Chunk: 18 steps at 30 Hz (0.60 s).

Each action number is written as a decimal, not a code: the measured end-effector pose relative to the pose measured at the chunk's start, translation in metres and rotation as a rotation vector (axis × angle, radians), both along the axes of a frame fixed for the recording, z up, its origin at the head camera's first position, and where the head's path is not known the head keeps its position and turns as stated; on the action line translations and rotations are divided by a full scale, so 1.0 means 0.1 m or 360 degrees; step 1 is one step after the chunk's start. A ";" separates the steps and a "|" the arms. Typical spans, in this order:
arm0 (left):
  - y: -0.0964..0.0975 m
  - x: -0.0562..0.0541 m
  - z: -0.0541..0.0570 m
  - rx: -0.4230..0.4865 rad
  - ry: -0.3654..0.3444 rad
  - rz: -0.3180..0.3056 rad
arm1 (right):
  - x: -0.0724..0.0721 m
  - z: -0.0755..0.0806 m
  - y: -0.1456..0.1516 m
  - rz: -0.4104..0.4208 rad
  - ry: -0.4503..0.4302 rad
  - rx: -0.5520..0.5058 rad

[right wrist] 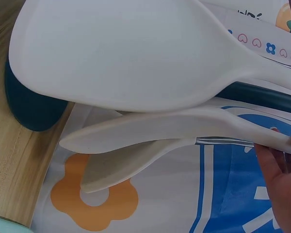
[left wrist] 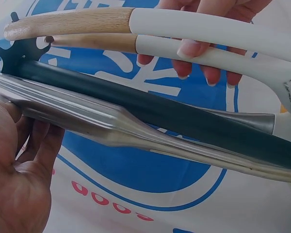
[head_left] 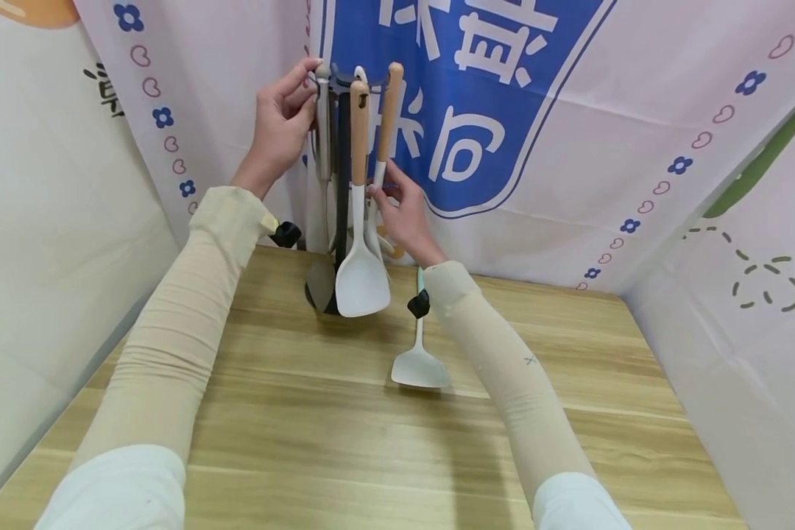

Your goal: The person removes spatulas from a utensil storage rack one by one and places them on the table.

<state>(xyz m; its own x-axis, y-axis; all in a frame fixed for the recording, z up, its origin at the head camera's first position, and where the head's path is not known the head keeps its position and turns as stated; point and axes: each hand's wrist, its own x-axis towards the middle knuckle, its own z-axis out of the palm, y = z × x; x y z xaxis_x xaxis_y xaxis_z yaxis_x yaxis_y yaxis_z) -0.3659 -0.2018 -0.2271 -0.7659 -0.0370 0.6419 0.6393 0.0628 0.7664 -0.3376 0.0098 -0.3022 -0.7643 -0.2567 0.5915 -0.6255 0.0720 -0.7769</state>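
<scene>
A dark stand with hooks at its top [left wrist: 17, 56] bears several hanging kitchen utensils. My left hand [head_left: 281, 121] grips the upper end of a utensil with a ribbed metal handle [left wrist: 87, 107], right beside the hooks. With thumb and fingers, my right hand [head_left: 404, 210] pinches the white neck of a wooden-handled utensil [head_left: 391, 110] on the stand's right side; in the right wrist view its white head [right wrist: 150, 131] shows edge-on. In front hangs a white spatula [head_left: 363, 283] with a wooden handle, its broad blade facing me. Another pale utensil head [right wrist: 121, 165] hangs behind.
A pale turner [head_left: 419, 368] with a mint handle lies on the wooden table [head_left: 318, 442], right of the stand, partly hidden by the right wrist's black camera [head_left: 419, 303]. A printed cloth [head_left: 536, 221] hangs right behind the stand. White cloth walls [head_left: 40, 184] flank both sides.
</scene>
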 end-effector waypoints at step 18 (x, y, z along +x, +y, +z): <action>0.02 0.02 0.00 0.0007 -0.0015 0.0006 | 0.00 -0.07 0.13 0.0007 0.0018 -0.0055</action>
<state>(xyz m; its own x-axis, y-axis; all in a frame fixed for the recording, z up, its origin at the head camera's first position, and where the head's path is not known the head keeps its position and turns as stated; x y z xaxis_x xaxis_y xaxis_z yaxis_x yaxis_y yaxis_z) -0.3637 -0.1997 -0.2268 -0.7717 -0.0424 0.6346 0.6319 0.0619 0.7725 -0.3380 0.0226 -0.3092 -0.7563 -0.2395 0.6088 -0.6345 0.0422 -0.7717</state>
